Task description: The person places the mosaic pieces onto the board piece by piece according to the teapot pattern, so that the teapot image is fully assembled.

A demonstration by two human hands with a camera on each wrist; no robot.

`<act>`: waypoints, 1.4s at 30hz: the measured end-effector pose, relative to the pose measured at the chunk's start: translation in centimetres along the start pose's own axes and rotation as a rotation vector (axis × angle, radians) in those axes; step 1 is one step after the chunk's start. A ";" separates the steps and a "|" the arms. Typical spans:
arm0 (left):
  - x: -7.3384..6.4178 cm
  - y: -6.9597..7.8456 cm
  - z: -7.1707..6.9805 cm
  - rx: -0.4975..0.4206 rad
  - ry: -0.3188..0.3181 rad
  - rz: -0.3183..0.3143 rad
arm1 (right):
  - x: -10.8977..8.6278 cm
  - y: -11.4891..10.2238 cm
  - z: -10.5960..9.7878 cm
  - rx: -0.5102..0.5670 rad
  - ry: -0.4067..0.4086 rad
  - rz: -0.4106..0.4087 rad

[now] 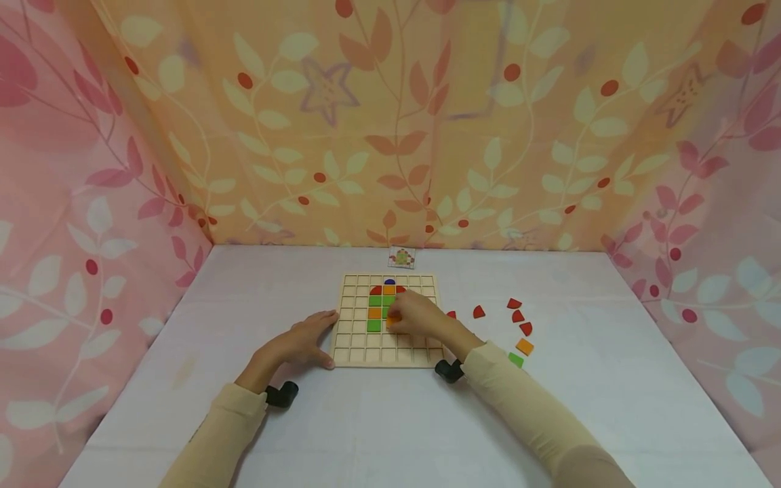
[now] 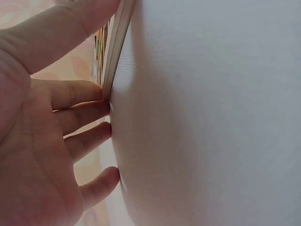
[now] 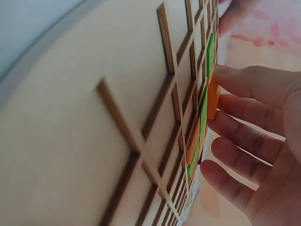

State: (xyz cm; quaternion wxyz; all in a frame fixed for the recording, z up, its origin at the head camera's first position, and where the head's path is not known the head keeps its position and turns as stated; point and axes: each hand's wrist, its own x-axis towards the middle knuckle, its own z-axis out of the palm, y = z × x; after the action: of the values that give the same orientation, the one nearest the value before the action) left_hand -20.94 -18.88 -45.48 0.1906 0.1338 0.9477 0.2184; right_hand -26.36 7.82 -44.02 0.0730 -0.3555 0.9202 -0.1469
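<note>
- Where the pale gridded board (image 1: 360, 355) is touched by the left hand (image 1: 301, 340), fingers are spread.
- A flat orange tile (image 3: 213, 102) is pinched by fingers of the right hand (image 1: 422, 316).

The board (image 1: 390, 361) lies on the counter (image 1: 366, 427). A card (image 1: 401, 257) lies behind it, near the counter's back edge. The left grip (image 1: 302, 339) touches the board's left side. The right grip (image 1: 417, 315) is over the board and holds a tile (image 3: 214, 101). More tiles (image 1: 375, 301) sit in the board's squares, from the middle to the back. Loose pieces (image 1: 525, 347) lie to the right of the board. Cloth (image 1: 390, 135) hangs behind the counter and on both sides.
</note>
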 end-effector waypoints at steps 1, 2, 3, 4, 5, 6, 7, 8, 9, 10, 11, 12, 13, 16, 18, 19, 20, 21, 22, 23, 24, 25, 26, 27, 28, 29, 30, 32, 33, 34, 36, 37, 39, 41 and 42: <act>0.0 0.0 0.0 0.001 0.000 0.001 | 0.1 -0.2 0.0 -0.008 -0.005 -0.001; 0.0 0.0 0.0 0.000 0.001 0.001 | 0.2 -0.3 0.1 -0.020 -0.011 -0.003; 0.0 0.0 0.0 0.000 0.001 0.002 | 0.3 -0.4 0.1 -0.031 -0.014 -0.003; 0.0 0.0 0.0 0.001 0.002 0.005 | 0.4 -0.6 0.1 -0.039 -0.016 -0.002; 0.0 0.0 -0.1 0.000 0.002 0.007 | 0.4 -0.6 0.2 -0.048 -0.016 -0.003; 0.0 0.0 -0.1 -0.001 0.002 0.008 | 0.5 -0.7 0.3 -0.052 -0.018 -0.001; 0.0 0.0 -0.1 -0.001 0.003 0.009 | 0.5 -0.8 0.3 -0.054 -0.019 0.003; 0.0 0.0 -0.1 -0.002 0.003 0.009 | 0.6 -0.8 0.4 -0.055 -0.018 0.005; 0.0 0.0 -0.1 -0.001 0.004 0.010 | 0.6 -0.9 0.4 -0.054 -0.017 0.007; 0.0 0.0 -0.1 -0.003 0.004 0.010 | 0.6 -0.9 0.4 -0.050 -0.019 0.009; 0.0 0.0 -0.1 -0.005 0.003 0.009 | 0.6 -1.0 0.4 -0.045 -0.022 0.010; 0.0 0.0 -0.1 -0.006 0.002 0.009 | 0.6 -1.0 0.4 -0.043 -0.025 0.012; 0.0 0.0 -0.1 -0.007 0.002 0.009 | 0.6 -1.1 0.4 -0.041 -0.028 0.012; 0.0 0.0 -0.1 -0.008 0.002 0.010 | 0.5 -1.2 0.4 -0.040 -0.030 0.011; 0.0 0.0 0.0 -0.004 0.004 0.011 | 0.6 -1.2 0.3 -0.045 -0.029 0.014; 0.0 0.0 0.0 -0.002 0.005 0.010 | 0.6 -1.2 0.3 -0.047 -0.029 0.014; 0.0 0.0 0.0 -0.001 0.006 0.011 | 0.6 -1.1 0.3 -0.049 -0.028 0.014; 0.0 0.0 0.0 0.001 0.005 0.011 | 0.6 -1.1 0.4 -0.049 -0.027 0.014; 0.0 0.0 0.0 0.000 0.006 0.011 | 0.6 -1.1 0.4 -0.048 -0.029 0.013; 0.0 0.0 0.0 -0.002 0.006 0.011 | 0.6 -1.1 0.4 -0.046 -0.029 0.011; 0.0 0.0 0.0 -0.003 0.005 0.011 | 0.6 -1.1 0.4 -0.043 -0.028 0.007; 0.0 0.0 0.0 -0.005 0.005 0.010 | 0.6 -1.1 0.4 -0.043 -0.026 0.003; 0.0 0.0 0.0 -0.007 0.004 0.009 | 0.6 -1.1 0.4 -0.043 -0.024 -0.001; 0.0 0.0 0.0 -0.008 0.004 0.008 | 0.6 -1.1 0.4 -0.041 -0.021 -0.005; 0.0 0.0 0.0 -0.009 0.005 0.006 | 0.6 -1.1 0.4 -0.042 -0.017 -0.010; 0.1 0.0 0.0 -0.008 0.004 0.004 | 0.6 -1.1 0.4 -0.044 -0.014 -0.012; 0.1 0.0 0.0 -0.007 0.004 0.002 | 0.6 -1.1 0.4 -0.047 -0.013 -0.015; 0.0 0.1 0.0 -0.004 0.004 -0.002 | 0.5 -1.1 0.5 -0.051 -0.013 -0.015; 0.0 0.1 0.0 -0.003 0.004 -0.003 | 0.5 -1.1 0.5 -0.049 -0.015 -0.012; 0.0 0.1 0.0 -0.003 0.003 -0.004 | 0.5 -1.1 0.5 -0.048 -0.020 -0.007; 0.0 0.1 0.0 -0.006 0.001 -0.009 | 0.5 -1.1 0.4 -0.040 -0.029 -0.003; 0.0 0.2 0.0 -0.008 0.000 -0.012 | 0.5 -1.1 0.3 -0.039 -0.031 -0.003; 0.0 0.2 -0.1 -0.009 -0.002 -0.013 | 0.4 -1.0 0.1 -0.036 -0.032 -0.010; -0.1 0.2 -0.1 -0.009 -0.003 -0.013 | 0.1 -0.8 -0.1 -0.041 -0.023 -0.025; -0.1 0.2 -0.1 -0.008 -0.003 -0.011 | -0.1 -0.7 -0.3 -0.043 -0.018 -0.028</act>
State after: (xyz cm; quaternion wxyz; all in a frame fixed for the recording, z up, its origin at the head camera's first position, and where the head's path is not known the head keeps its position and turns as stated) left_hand -20.90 -18.78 -45.27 0.1939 0.1284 0.9472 0.2209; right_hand -25.93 7.41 -43.54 0.0717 -0.3710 0.9174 -0.1251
